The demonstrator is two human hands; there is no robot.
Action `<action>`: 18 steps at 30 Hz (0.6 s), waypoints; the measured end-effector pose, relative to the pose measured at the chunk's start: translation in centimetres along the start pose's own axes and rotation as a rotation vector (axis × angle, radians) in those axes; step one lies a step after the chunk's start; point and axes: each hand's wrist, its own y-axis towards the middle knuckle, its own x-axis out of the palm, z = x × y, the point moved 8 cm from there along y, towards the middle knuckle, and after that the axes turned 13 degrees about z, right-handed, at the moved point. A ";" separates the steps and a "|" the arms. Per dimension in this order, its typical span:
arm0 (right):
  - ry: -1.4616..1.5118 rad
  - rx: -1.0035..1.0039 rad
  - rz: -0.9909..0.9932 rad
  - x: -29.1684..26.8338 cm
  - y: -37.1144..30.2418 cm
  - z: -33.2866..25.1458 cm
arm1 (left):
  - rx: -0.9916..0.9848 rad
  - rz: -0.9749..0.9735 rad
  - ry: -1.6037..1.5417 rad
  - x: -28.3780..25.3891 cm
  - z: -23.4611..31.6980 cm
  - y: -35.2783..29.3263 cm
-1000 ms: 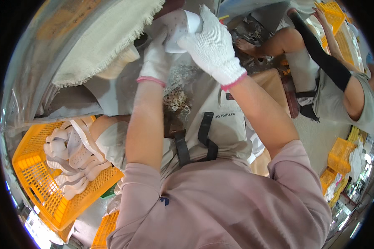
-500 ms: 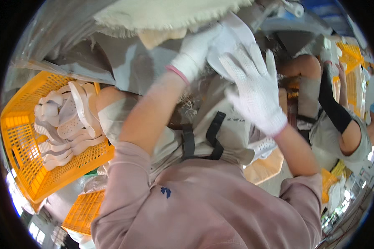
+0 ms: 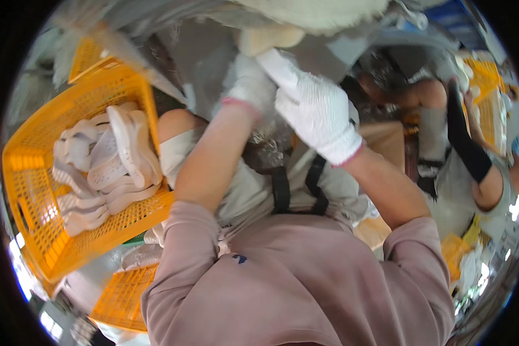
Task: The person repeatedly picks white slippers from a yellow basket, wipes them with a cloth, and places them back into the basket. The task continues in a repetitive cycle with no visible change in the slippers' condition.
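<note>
A smooth white shoe sole shows narrow between my hands, partly hidden by the gloves. My right hand, in a white knitted glove, is closed around its near end with the fingers curled. Beside it on the left, my left hand, also gloved, is smeared by motion, so its fingers cannot be made out. Right above the sole are a cream-coloured piece and a frayed, off-white fabric pad. Whether the sole touches them is unclear.
A yellow plastic basket with several white perforated soles stands at my left. Below it is another orange-yellow crate. To the right sits another person, with a black sleeve on one arm, near more yellow crates.
The sole has turned from broad side to narrow and moved left. My right hand went from spread fingers to closed around it, shifting left. My left hand moved slightly left and down.
</note>
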 end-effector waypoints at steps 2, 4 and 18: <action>0.010 0.015 0.066 -0.7 -1.0 0.4 | -0.129 -0.116 -0.045 0.1 -2.0 -0.2; -0.026 0.082 0.040 0.1 -1.0 1.1 | -0.011 0.004 0.005 -1.4 -2.2 -0.9; 0.027 0.170 0.099 2.0 2.5 1.3 | 0.703 -0.020 0.376 2.0 3.5 -5.7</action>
